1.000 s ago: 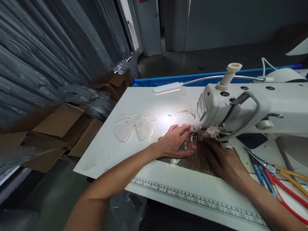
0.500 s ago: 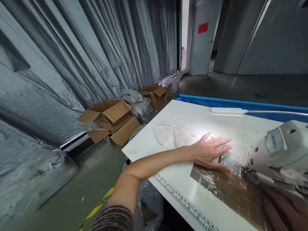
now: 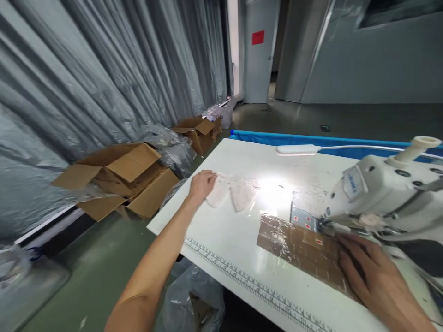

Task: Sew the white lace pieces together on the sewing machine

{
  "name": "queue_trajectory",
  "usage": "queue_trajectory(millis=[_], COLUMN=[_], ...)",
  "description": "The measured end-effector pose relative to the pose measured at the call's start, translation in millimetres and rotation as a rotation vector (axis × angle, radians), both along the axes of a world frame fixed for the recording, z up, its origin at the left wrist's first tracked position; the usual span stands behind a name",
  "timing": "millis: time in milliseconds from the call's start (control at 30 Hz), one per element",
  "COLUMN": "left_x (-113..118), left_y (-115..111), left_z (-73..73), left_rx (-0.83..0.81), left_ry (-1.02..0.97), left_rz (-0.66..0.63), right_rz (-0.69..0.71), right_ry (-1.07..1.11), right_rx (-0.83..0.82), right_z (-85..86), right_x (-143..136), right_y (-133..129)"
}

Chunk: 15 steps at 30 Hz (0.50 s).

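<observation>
White lace pieces (image 3: 241, 195), two fan shapes lying side by side, rest flat on our pale desk (image 3: 221, 226), just below the picture's centre towards five o'clock. Our left hand (image 3: 200, 185) is at their outer edge, close to the centre towards eight o'clock. Its fingers are curled and nearly closed beside the nearer fan – whether they pinch the lace, we cannot tell.

At four o'clock our right hand (image 3: 372, 267) lies loosely open, fingers parted and half bent, on the right end of a brown panel (image 3: 297, 246) covered with shiny tape. Its fingertips are near the foot of a white sewing machine (image 3: 384, 184), which fills three o'clock. Just left of that foot we see a grey plate (image 3: 301, 216) with small red marks.

Slightly above three o'clock, a slim lamp (image 3: 297, 150) throws a bright glow onto the desktop. A printed ruler (image 3: 249, 283) runs along our near edge, around half past five. Beyond the desk are open cardboard boxes (image 3: 138, 159) at nine o'clock, a silvery curtain (image 3: 104, 69) at ten – and a grey door (image 3: 261, 69) at one.
</observation>
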<state>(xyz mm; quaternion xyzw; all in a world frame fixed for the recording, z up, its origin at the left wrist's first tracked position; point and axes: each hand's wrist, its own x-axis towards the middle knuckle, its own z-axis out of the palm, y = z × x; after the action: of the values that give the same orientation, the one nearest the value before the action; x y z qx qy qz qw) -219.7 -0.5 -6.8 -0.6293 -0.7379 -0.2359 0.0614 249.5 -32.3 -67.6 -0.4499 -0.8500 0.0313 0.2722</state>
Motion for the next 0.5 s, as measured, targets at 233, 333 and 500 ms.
queue_trajectory(millis=[233,333,500], left_x=[1.8,8.6,23.5], left_y=[0.3,-5.5,-12.7], left_z=[10.8,16.7,18.7], left_rx=[0.162,0.284,0.275], left_ry=[-0.078,-0.088,-0.092], left_rz=[-0.027,-0.092,-0.212], right_rz=[-0.075,-0.082,-0.1], right_ry=[-0.087,-0.083,-0.084], right_rx=[0.023,0.022,0.018], right_z=[9.0,8.3,8.3], right_x=[-10.0,-11.0,-11.2], right_y=[-5.7,-6.2,-8.1])
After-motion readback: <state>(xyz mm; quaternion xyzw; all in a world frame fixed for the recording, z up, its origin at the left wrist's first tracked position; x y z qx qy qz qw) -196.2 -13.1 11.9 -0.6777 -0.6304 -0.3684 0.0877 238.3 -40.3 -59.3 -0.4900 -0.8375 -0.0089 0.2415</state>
